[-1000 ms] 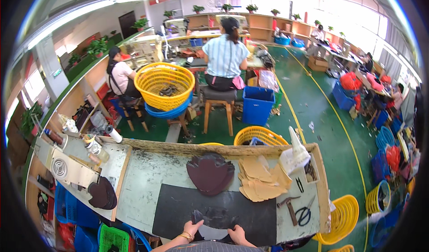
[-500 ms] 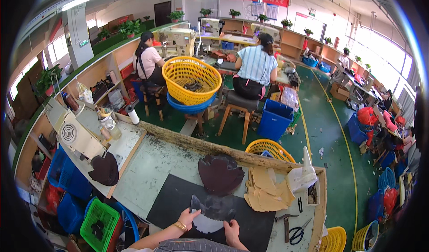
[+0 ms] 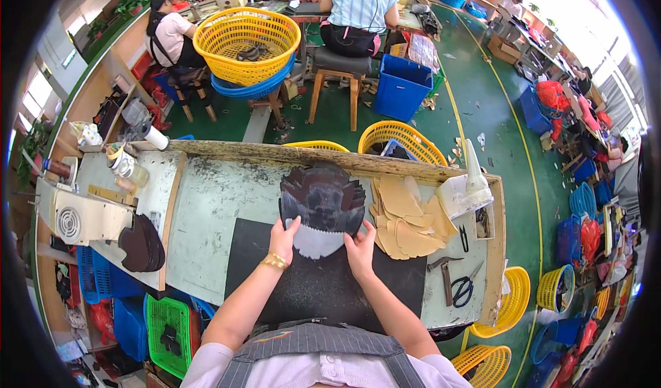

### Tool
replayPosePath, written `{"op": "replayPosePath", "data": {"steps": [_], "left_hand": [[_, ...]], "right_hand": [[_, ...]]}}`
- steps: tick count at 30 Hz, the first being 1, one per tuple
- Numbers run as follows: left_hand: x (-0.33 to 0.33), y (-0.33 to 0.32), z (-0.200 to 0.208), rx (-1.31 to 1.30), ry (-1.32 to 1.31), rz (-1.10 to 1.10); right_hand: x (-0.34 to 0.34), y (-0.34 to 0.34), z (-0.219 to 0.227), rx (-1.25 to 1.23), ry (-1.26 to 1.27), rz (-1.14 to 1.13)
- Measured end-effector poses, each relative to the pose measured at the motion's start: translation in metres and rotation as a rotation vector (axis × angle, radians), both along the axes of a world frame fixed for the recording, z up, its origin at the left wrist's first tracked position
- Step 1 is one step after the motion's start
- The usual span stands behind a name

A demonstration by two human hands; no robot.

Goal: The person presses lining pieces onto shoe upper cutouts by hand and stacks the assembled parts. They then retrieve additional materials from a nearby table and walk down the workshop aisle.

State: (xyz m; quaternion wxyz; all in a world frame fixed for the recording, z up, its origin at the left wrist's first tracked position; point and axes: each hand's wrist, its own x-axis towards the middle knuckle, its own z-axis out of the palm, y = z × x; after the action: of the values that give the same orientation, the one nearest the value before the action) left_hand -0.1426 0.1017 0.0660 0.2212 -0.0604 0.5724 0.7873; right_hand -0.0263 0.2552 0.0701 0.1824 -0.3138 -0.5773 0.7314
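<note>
Between both hands is a flat shoe-upper-like piece, dark with a pale grey lower part and a zigzag border. My left hand, with a gold bracelet at the wrist, pinches its left edge. The right edge sits between the thumb and fingers of my right hand. Behind and partly under it lies a stack of dark brown jagged-edged pieces. A black mat lies below my hands. Tan cut pieces are heaped just right of the held piece.
A hammer, blue-handled scissors and small black snips lie at the right. A cream machine stands left beside dark pieces. A wooden ledge edges the bench's far side. Two people sit beyond, near a yellow basket.
My hands have moved the piece away from me, from over the mat to the dark brown stack. The view has tilted downward, showing more of my arms.
</note>
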Motion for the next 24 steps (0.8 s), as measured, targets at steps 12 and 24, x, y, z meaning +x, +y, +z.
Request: {"op": "replayPosePath", "data": {"steps": [12, 24], "left_hand": [[-0.108, 0.033, -0.047, -0.134, -0.277, -0.075], [-0.111, 0.041, -0.029, 0.005, -0.520, -0.165]], "right_hand": [[-0.097, 0.034, -0.053, -0.074, -0.201, -0.150], [-0.112, 0.048, -0.041, -0.653, -0.149, -0.036]]}}
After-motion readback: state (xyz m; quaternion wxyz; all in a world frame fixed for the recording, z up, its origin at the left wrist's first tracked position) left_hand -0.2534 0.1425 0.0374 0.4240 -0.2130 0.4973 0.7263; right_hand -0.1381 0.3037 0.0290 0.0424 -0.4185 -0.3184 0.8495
